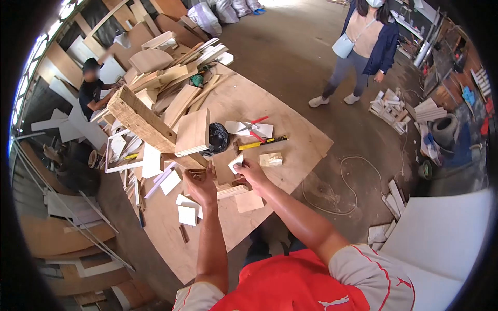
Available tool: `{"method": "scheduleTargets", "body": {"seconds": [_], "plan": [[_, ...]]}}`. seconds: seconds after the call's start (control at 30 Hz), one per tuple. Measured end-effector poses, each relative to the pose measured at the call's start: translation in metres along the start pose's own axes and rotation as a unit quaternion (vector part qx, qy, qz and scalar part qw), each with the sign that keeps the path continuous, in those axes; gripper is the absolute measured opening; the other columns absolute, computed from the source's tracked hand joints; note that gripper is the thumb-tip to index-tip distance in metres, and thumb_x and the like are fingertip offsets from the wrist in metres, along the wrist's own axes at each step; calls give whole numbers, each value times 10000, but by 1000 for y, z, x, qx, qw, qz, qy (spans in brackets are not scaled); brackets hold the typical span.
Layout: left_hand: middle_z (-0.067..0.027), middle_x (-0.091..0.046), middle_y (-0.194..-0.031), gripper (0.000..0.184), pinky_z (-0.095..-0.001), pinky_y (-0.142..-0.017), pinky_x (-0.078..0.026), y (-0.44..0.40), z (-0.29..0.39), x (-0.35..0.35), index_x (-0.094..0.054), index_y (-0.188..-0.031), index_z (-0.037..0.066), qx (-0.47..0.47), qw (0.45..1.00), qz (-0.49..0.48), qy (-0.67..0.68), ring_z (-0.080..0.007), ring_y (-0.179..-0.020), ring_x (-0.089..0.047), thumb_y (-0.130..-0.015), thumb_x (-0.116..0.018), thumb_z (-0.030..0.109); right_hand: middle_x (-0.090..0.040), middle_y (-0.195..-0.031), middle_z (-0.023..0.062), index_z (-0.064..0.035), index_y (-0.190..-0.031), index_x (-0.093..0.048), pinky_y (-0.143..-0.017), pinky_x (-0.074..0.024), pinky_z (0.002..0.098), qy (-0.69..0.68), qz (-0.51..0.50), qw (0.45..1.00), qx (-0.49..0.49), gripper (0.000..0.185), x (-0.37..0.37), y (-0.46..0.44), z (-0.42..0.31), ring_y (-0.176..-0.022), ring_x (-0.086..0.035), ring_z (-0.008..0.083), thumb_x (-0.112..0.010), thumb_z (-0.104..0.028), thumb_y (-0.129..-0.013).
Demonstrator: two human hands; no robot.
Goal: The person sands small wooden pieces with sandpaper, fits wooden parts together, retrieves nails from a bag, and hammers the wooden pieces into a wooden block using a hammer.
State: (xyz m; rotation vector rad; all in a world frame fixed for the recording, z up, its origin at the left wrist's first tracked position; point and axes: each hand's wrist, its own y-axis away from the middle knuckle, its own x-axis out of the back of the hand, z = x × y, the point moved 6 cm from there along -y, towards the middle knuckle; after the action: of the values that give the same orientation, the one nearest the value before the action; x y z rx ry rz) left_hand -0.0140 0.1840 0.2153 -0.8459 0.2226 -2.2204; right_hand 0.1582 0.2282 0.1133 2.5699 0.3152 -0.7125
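Observation:
A small pale wooden piece (235, 163) is pinched in my right hand (252, 173), above the plywood table (295, 150). My left hand (202, 186) is at the near end of a thick rough wooden beam (142, 122), its thumb and forefinger apart; whether it touches the beam I cannot tell. A light wooden board (193, 132) rests against the beam, beside a black plastic bag (218, 138). Just beyond my right hand are a hammer (262, 142) with a yellow and black handle, red-handled pliers (252, 128) and a small wood block (271, 159).
Wood offcuts (166, 78) are heaped on the table's far left, with a green power tool (197, 80) among them. A person (96, 85) sits beyond that pile. Another person (358, 52) stands at the far right. A cable (342, 179) loops on the floor.

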Motion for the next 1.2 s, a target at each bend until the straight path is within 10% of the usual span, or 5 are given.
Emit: {"method": "scheduleTargets", "body": {"seconds": [0.17, 0.37, 0.9, 1.0, 1.2], "plan": [[-183, -722, -1085, 594, -437, -827, -552, 21, 9, -15, -573, -1167, 1, 32, 997, 70, -18, -353, -955, -718, -800, -952, 273, -706, -1149, 45, -21, -1265, -682, -968, -494, 319, 46, -64, 995, 63, 298, 18, -37, -26, -1059, -646, 131, -715, -144, -995], [-188, -689, -1050, 724, -478, -819, -529, 32, 2, -23, -585, -1169, -1, 5, 981, 166, -100, -393, -967, -679, -698, -1011, 347, -689, -1173, 35, -38, -1269, -694, -960, -475, 300, 88, -115, 987, 66, 315, 2, -47, -70, -1066, -615, 129, -733, -151, -978], [-166, -616, -872, 471, -501, -915, -425, 20, -39, -16, -590, -898, 12, -92, 980, 34, -172, -391, -940, -566, -861, -865, 393, -718, -1175, 55, -54, -1296, -657, -902, -600, 362, 21, -75, 997, -29, 316, 29, -53, 4, -1020, -722, 186, -722, -195, -1021], [-158, -598, -842, 462, -506, -888, -425, 14, -51, -16, -595, -862, 22, -52, 988, 9, -147, -391, -918, -553, -849, -879, 386, -729, -1140, 28, -85, -1337, -667, -735, -564, 313, 12, -85, 996, -23, 373, 24, -45, -2, -912, -709, 142, -739, -226, -1000], [-225, -739, -1034, 465, -518, -882, -494, -5, -47, -9, -685, -1134, -22, 35, 998, -48, -30, -421, -989, -677, -946, -807, 385, -710, -1189, 33, -105, -1339, -667, -878, -541, 350, 27, -63, 998, 15, 386, 15, -29, -28, -1056, -668, 148, -725, -299, -1010]]}}
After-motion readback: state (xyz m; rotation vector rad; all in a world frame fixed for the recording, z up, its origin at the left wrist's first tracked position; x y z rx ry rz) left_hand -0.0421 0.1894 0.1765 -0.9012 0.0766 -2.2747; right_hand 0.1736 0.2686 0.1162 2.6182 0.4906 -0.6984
